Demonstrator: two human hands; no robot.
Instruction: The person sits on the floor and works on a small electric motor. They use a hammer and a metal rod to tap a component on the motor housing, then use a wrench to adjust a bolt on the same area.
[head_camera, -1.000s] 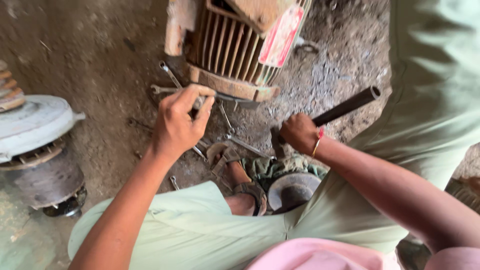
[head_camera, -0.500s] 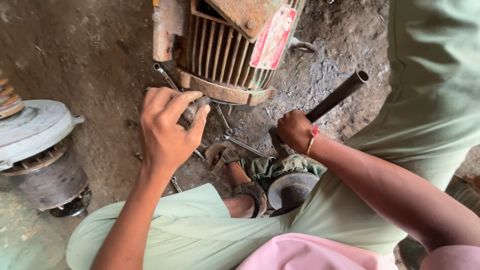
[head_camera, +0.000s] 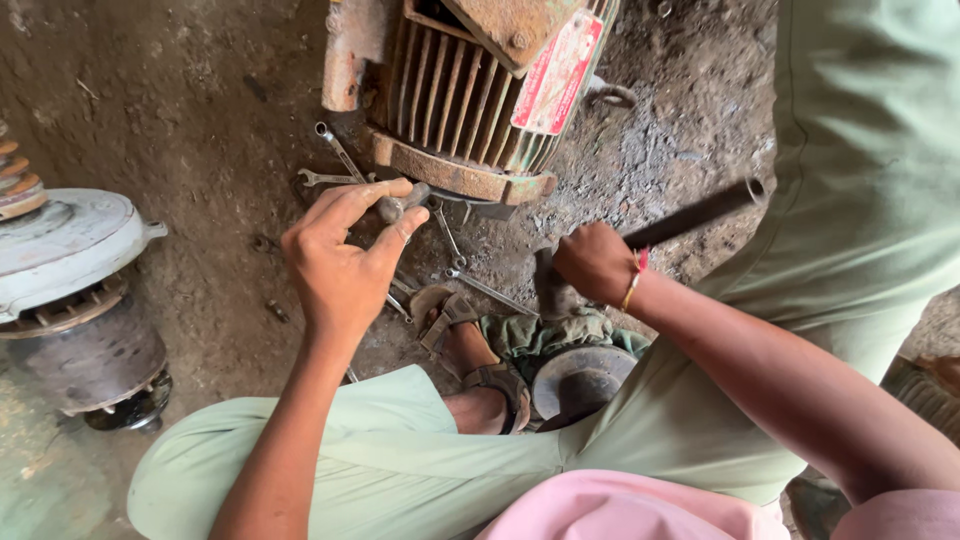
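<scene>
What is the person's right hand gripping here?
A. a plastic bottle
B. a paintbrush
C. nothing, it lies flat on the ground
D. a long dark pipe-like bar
D: the right hand is closed around a long dark bar that slants up to the right, while the left hand pinches a small metal piece near the rusty ribbed motor.

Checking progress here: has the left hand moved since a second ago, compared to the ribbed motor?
Yes. The left hand has drifted left along the ribbed motor, from below its lower middle to its lower-left corner, pinching a small metal piece.
</scene>
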